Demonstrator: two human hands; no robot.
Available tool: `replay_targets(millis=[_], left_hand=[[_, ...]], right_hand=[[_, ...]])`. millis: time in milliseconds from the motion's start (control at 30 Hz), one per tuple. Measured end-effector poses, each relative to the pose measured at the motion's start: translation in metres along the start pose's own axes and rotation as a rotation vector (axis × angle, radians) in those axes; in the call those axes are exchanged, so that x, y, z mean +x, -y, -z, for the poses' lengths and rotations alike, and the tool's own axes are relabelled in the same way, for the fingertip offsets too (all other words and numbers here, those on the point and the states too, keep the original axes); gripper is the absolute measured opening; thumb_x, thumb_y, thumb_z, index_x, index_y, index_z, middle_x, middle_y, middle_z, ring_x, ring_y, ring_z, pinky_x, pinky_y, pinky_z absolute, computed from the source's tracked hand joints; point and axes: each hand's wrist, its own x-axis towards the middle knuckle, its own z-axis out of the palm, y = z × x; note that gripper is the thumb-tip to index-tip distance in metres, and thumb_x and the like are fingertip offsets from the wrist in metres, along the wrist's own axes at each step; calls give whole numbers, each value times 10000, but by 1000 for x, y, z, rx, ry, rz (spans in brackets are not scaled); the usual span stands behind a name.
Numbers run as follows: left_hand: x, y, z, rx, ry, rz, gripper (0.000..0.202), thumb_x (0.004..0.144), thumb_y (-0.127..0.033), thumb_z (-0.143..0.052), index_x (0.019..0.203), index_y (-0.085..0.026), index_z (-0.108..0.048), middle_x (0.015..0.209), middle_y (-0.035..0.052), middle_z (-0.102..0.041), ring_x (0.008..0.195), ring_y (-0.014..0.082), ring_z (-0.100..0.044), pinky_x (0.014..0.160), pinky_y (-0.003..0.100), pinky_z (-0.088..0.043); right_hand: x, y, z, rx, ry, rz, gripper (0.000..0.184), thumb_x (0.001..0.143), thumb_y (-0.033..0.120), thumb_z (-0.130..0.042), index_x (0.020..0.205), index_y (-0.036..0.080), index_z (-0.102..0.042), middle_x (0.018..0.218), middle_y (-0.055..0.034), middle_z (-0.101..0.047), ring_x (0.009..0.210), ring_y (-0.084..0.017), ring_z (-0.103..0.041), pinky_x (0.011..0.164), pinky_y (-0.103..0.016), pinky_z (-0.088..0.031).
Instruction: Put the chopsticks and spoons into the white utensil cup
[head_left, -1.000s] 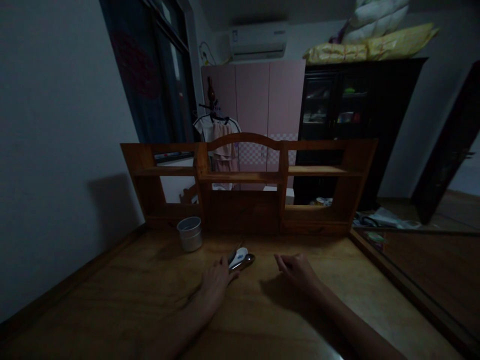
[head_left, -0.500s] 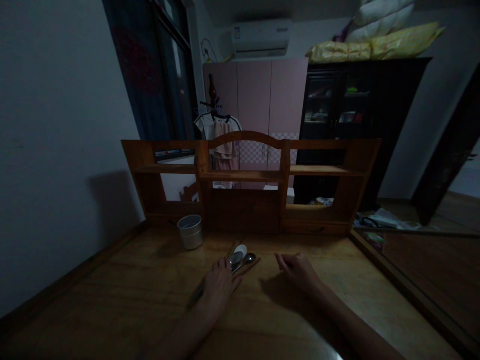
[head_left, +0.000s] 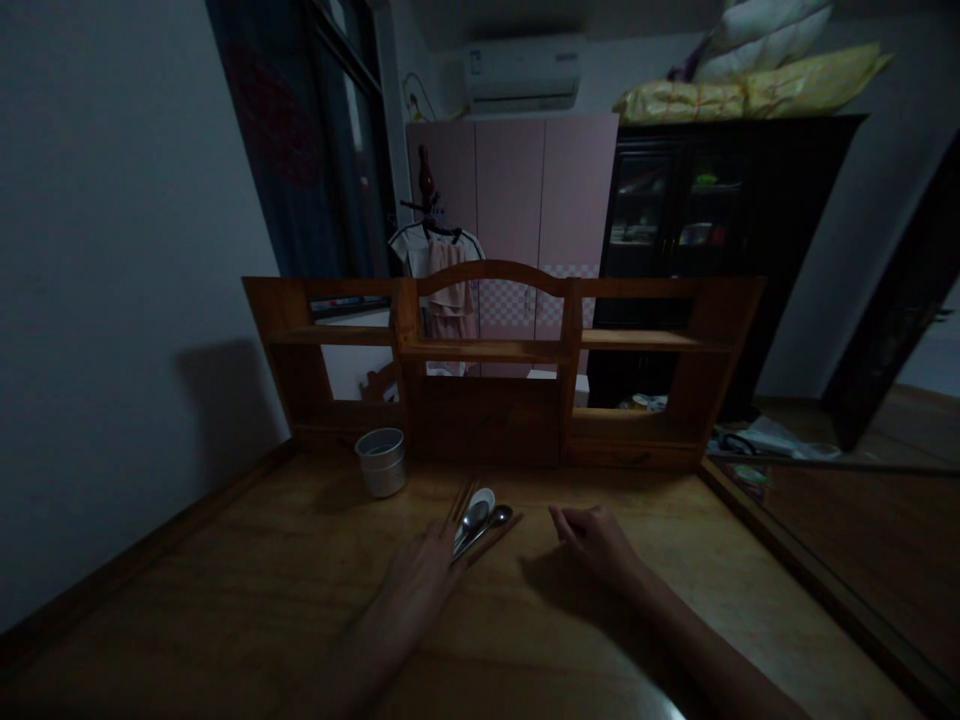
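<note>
Dim wooden desk under low light, our left hand flat, fingers spread over handles of clustered metal spoons and wooden chopsticks, bowls lying just beyond fingertips, our right hand loosely curled, empty, nearby, small metal cup behind.

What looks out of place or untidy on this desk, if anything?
Only a little. The spoons and chopsticks lie loose in a fanned bundle under the left hand, beside the upright metal cup. The right hand rests apart from them. Nothing looks spilled or broken; the light is dim.
</note>
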Motion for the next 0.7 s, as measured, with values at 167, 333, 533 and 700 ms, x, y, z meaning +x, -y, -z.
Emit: replay_targets(millis=[167, 333, 533, 700], left_hand=[[0, 0, 5, -42, -35, -34, 297, 856, -259, -509, 1140, -215, -587, 1173, 131, -593, 1057, 298, -581, 847, 399, -485], [5, -5, -2, -27, -61, -88, 358, 789, -127, -526, 1125, -212, -615, 1193, 129, -564, 1101, 279, -544, 888, 373, -471], [4, -8, -15, -136, -15, -116, 229, 788, -137, -510, 954, -199, -655, 1092, 105, -631, 1024, 263, -590, 849, 348, -457], [2, -3, 4, -359, 52, -79, 106, 816, -257, -522, 831, -215, -618, 807, 11, -669, 734, 181, -613, 622, 275, -377]], right_hand=[[0, 0, 0, -1, -6, -2, 563, 1006, 424, -348, 578, 148, -589, 489, -18, -502, 427, -105, -460, 484, -238, -277], [0, -3, -3, 3, -4, -4, 550, 1008, 412, -346, 604, 146, -607, 503, -17, -521, 432, -103, -462, 487, -235, -283], [0, -4, -2, 2, 0, -7, 565, 1012, 421, -342, 589, 145, -594, 505, -18, -530, 440, -104, -487, 496, -230, -292], [-1, -3, -2, 1, 7, -6, 549, 1012, 415, -349, 603, 149, -601, 507, -16, -525, 443, -107, -482, 500, -235, -288]])
